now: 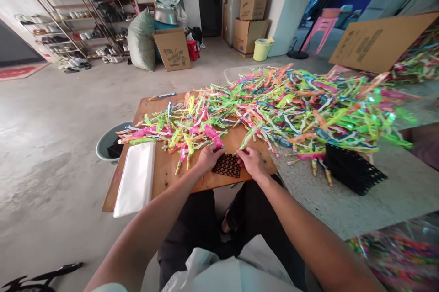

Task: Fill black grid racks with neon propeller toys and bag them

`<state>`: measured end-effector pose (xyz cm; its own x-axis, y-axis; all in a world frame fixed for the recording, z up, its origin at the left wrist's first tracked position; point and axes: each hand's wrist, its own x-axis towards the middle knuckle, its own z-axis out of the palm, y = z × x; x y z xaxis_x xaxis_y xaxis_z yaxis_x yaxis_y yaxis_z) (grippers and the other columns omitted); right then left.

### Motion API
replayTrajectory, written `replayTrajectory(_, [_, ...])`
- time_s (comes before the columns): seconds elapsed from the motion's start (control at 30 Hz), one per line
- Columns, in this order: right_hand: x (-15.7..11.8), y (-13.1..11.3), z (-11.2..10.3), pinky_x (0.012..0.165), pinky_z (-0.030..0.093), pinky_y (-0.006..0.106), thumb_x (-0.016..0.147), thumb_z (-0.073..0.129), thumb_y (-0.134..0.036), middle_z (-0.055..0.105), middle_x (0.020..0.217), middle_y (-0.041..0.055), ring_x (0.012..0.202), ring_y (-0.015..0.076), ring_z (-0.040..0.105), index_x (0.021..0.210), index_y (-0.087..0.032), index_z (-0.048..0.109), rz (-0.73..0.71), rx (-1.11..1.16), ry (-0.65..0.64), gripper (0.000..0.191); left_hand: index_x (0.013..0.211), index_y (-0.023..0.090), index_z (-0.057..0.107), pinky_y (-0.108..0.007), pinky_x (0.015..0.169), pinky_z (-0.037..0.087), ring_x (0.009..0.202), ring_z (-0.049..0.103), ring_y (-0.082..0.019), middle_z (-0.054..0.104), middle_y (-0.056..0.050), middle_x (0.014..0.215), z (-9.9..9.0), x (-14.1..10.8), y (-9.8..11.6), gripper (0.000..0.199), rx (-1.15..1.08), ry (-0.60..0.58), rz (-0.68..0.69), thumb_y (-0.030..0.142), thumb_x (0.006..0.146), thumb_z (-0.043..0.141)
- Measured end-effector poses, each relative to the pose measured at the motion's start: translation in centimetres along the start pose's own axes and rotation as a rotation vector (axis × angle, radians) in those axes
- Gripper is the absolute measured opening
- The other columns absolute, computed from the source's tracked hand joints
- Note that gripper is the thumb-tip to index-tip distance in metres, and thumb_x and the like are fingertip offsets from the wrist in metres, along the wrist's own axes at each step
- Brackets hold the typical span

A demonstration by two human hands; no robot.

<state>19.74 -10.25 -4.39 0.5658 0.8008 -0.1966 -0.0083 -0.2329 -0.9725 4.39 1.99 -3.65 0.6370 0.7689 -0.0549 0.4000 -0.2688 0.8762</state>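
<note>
A small black lattice grid (227, 166) lies on the wooden board (164, 171) in front of me. My left hand (209, 156) rests at its left edge, fingers curled on the grid's upper corner. At the right edge, my right hand (251, 160) pinches a green plastic toy piece (247, 142). A big heap of neon plastic toy pieces (291, 104) in pink, green, orange and blue spreads over the board and to the right.
A stack of clear plastic bags (135, 178) lies on the board's left side. A black lattice basket (353, 168) sits at right. A grey bin (108, 143) stands beside the board. Cardboard boxes (252, 8), a cardboard sheet (380, 43) and shoe racks (78, 18) stand behind.
</note>
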Motion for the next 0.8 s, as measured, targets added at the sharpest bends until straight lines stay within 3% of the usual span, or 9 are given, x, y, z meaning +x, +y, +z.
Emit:
replayTrajectory(0.23, [0.50,0.22,-0.34,0.049,0.049,0.026,0.085,0.061,-0.046,0.072,0.073,0.0016,0.054,0.0152,0.063,0.080,-0.022,0.063,-0.024,-0.174,-0.041,0.025,0.071,0.017,0.061,-0.026,0.061,0.036,0.063,0.049,-0.012,0.057,0.003,0.066,-0.37,0.26,0.16,0.027,0.011,-0.110,0.026,0.040,0.087,0.061])
replayTrajectory(0.43, [0.79,0.21,-0.52,0.057,0.045,0.026,0.087,0.061,-0.045,0.072,0.070,0.0011,0.060,0.0160,0.063,0.078,-0.020,0.066,-0.146,-0.348,-0.034,0.027,0.074,0.017,0.063,-0.025,0.060,0.036,0.063,0.049,-0.012,0.057,0.003,0.066,-0.15,0.16,-0.21,0.028,-0.054,-0.137,0.024,0.043,0.086,0.062])
replayTrajectory(0.8, [1.13,0.30,-0.88,0.055,0.044,0.026,0.084,0.063,-0.050,0.071,0.069,0.0015,0.057,0.0156,0.060,0.077,-0.019,0.068,-0.118,-0.268,-0.070,0.032,0.071,0.017,0.060,-0.025,0.058,0.033,0.060,0.044,-0.011,0.052,0.004,0.063,-0.31,0.21,0.29,0.027,-0.059,-0.141,0.013,0.040,0.085,0.062])
